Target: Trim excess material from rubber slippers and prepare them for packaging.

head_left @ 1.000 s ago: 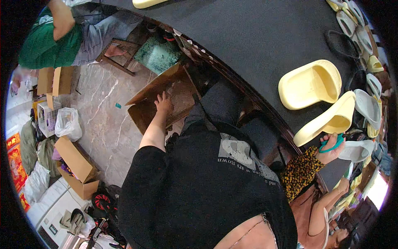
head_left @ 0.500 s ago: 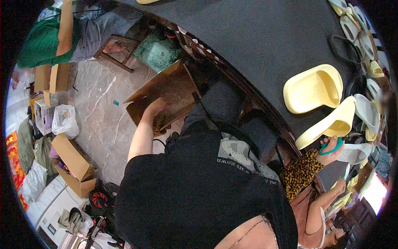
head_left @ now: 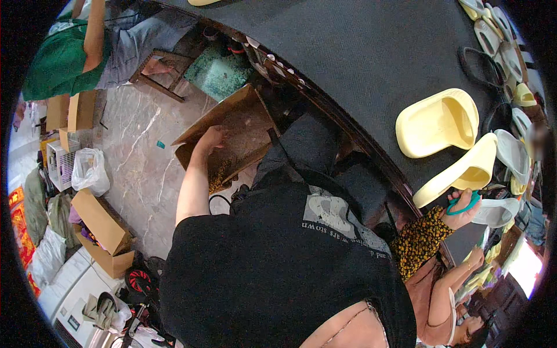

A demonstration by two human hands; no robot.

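My left hand [head_left: 213,138] reaches into a cardboard box [head_left: 250,124] beside my legs. Its fingers are apart and hold nothing that I can see. A yellow-and-black patterned cloth [head_left: 219,178] lies at the box's near side, by my left forearm. At the table's right edge, my right hand [head_left: 462,213] is closed on scissors with teal handles [head_left: 474,200]; the blades cannot be made out. That forearm wears a patterned sleeve cover [head_left: 426,242]. Just beyond the hand is a pale yellow slipper [head_left: 461,174] tilted on its side, and another yellow slipper [head_left: 435,124] sits farther off.
A dark grey table [head_left: 342,64] curves along my right. More white and yellow slippers [head_left: 510,153] crowd its right end, near another person's arm [head_left: 458,278]. On the floor at left stand an open carton [head_left: 104,223] and a white plastic bag [head_left: 91,171]. A person in green [head_left: 64,64] is at the far left.
My left hand has moved up and slightly left inside the box, with its fingers showing more. The right hand with the scissors and the slippers have hardly moved.
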